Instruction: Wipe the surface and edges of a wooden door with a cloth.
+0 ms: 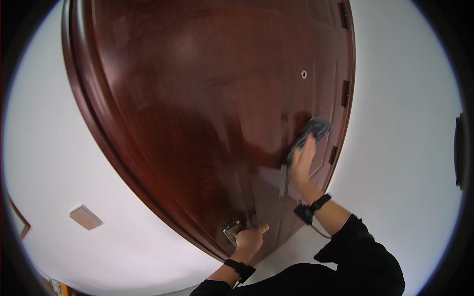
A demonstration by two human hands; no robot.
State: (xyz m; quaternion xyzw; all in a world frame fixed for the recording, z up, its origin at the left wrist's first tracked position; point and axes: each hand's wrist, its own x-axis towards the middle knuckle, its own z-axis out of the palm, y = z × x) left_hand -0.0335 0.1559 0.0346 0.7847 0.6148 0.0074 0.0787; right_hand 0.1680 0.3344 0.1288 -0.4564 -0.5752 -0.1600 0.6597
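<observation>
A glossy reddish-brown panelled door (pixel 177 122) fills most of the head view. With fingers stretched along it, my right hand (pixel 303 159) presses a dark grey cloth (pixel 314 129) flat against the door's right part. The cloth is slightly blurred. Lower down, my left hand (pixel 250 238) is wrapped around the door handle beside a metal lock plate (pixel 231 231). The handle's yellowish end (pixel 264 227) sticks out past my fingers, while its middle is hidden by them. Both wrists wear black straps with small boxes and cables.
Above the cloth sits a round peephole (pixel 304 74). Dark hinges (pixel 345 93) line the door's right edge, and a thick moulded frame (pixel 100 111) borders its left. A wall switch plate (pixel 86 217) is on the white wall at left. At far right there is a dark object (pixel 459 151).
</observation>
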